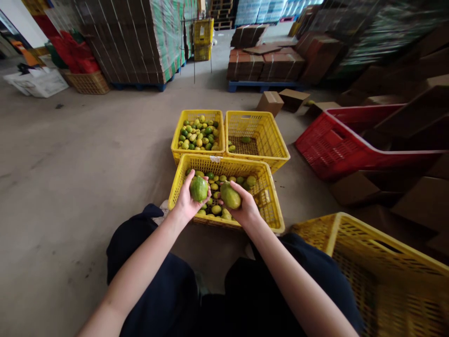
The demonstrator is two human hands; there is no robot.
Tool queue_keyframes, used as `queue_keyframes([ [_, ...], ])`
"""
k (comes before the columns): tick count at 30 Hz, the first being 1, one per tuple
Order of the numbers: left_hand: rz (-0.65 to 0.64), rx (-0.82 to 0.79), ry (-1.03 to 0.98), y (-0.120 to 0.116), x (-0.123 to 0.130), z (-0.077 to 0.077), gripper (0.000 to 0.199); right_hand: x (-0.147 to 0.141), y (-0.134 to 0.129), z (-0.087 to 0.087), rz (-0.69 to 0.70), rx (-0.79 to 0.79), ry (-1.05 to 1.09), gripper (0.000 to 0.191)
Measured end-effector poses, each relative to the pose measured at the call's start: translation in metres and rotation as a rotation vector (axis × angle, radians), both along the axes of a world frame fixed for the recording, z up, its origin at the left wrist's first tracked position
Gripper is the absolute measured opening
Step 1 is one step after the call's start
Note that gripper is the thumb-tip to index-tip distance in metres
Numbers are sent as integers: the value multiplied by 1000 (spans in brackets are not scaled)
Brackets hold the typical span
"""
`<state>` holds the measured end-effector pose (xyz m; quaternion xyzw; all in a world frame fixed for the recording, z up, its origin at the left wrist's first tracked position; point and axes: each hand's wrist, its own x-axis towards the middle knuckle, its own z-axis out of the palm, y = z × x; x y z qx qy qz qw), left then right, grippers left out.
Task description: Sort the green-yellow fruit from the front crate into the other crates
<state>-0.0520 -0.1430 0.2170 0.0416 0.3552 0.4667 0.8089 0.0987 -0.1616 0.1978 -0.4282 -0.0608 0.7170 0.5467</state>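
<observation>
1. Head view: pretty warehouse-y spot, grey floor [87,140], cardboard stacks [264,63] on a blue pallet [263,86] out back, red crate [324,142] off right.
2. Left hand [185,201] is cupped round a green fruit [199,188], above the left half of the near yellow crate [276,196].
3. Right hand [247,208] has its fingers closed on a yellowish-green fruit [230,195], between that crate's front and back edges, just apart from the other.

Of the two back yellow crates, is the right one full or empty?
Nearly empty: one green fruit lies on the floor of the right crate, with a few yellowish ones by its near left corner.
</observation>
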Motion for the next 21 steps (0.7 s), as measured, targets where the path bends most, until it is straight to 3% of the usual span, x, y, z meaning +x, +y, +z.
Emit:
queue_keyframes([
  [3,44,-16,38,-1,0,2,17,2,-1,-1,20,25,19,8],
  [9,-30,-25,-1,1,2,-1,29,4,0,-3,146,19,41,30],
  [13,-6,-18,-41,2,3,-3,23,3,2,-3,171,-19,25,34],
  [17,41,-35,-39,3,5,-5,18,1,-1,-2,226,1,5,32],
  [21,119,39,61,1,5,-5,11,2,-3,-2,185,70,-29,13],
])
